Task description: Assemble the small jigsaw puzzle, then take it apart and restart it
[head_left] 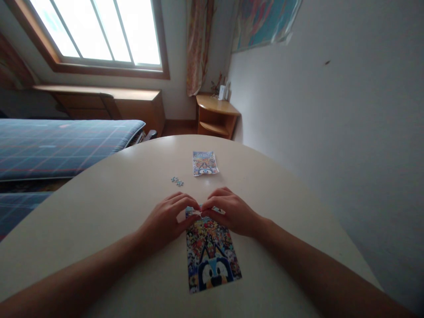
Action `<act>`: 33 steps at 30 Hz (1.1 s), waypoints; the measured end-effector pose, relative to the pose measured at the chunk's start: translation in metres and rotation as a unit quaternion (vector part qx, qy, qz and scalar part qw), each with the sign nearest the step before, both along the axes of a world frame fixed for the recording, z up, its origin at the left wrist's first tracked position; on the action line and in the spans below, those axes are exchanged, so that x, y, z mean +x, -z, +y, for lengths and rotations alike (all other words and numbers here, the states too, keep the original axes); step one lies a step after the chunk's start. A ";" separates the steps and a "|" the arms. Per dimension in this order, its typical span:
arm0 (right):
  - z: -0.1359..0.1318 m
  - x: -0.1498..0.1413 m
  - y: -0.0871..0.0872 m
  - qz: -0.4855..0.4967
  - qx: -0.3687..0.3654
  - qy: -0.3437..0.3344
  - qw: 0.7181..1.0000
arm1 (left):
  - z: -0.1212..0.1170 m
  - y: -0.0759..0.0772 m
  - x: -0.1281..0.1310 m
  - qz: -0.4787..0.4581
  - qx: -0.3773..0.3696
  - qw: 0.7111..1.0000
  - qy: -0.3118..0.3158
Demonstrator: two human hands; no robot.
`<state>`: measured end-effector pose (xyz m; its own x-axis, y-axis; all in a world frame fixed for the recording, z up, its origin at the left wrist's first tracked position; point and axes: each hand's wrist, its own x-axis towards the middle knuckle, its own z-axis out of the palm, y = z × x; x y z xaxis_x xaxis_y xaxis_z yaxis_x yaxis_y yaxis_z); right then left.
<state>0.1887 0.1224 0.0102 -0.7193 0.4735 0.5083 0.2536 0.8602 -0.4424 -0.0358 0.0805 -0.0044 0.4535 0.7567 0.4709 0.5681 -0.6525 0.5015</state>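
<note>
A nearly rectangular jigsaw puzzle [212, 247] lies on the table before me, printed with a blue cartoon dog's head below a crowd of small colourful figures. Over its far edge, my left hand [172, 214] and my right hand [230, 210] meet fingertip to fingertip. Both are closed in a pinch around a small whitish puzzle piece [196, 213], mostly hidden by the fingers. Beyond my left hand are a few loose puzzle pieces [177, 181]. Farther back lies a small printed sheet or packet [204, 163] with the same dog picture.
The round cream table [274, 190] has a curved far edge. A plaid mattress [66, 145] stands to the left, with a wooden desk [139, 95] under the window behind it. A corner shelf [217, 106] is at the back, and a white wall [331, 132] runs along the right.
</note>
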 end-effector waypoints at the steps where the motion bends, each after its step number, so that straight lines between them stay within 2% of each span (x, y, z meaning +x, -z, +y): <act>1: -0.002 -0.001 0.000 0.006 -0.008 -0.002 1.000 | 0.000 -0.001 0.000 -0.011 0.012 1.000 0.005; 8: -0.002 -0.001 0.001 0.016 -0.024 0.010 1.000 | -0.001 -0.004 0.001 -0.034 0.034 0.998 0.030; 15: -0.001 0.000 -0.001 -0.019 0.009 0.010 1.000 | 0.000 -0.003 0.001 -0.001 0.037 0.999 -0.002; 20: 0.001 0.001 -0.001 -0.011 0.022 0.001 1.000 | -0.001 -0.003 0.000 0.012 0.034 0.999 0.001; 28: 0.007 0.005 0.001 0.013 0.065 0.015 0.998 | 0.001 -0.005 -0.001 -0.021 -0.042 0.998 0.029; 33: 0.007 0.005 0.003 0.008 0.071 0.012 0.997 | 0.003 -0.004 -0.002 -0.025 -0.059 0.998 0.018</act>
<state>0.1942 0.1296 0.0076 -0.7001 0.4135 0.5821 0.2691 0.9079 -0.3214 -0.0374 0.0835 -0.0003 0.4604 0.7914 0.4020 0.5175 -0.6073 0.6029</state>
